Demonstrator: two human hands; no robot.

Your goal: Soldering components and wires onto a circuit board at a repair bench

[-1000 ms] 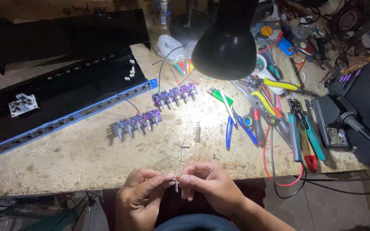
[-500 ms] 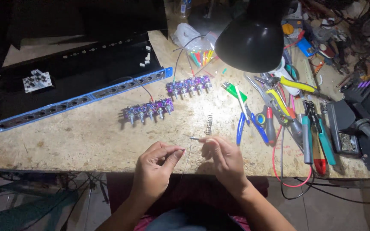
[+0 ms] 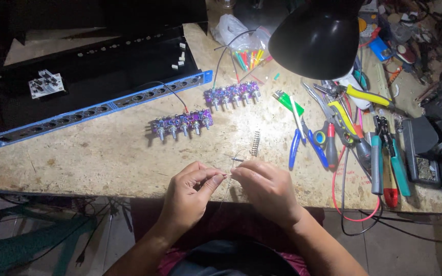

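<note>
Thin wire [image 3: 229,175] pinched between both hands, just below the pin strip [image 3: 255,143].
I see left hand [image 3: 193,191] and right hand [image 3: 264,186] each in a fingertip grip on it; axis runs left-right; hands equally near.

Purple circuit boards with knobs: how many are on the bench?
2. One purple board lies mid-bench above the left hand; the other purple board sits up-right of it, below the lamp.

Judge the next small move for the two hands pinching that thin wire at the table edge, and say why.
Probably keep the pinch and work the thin wire a little further between the fingertips. The left hand and right hand meet on it at the near edge of the table, both gripping. No tool is held; the pliers lie apart. The wire's end is too small to read.
</note>
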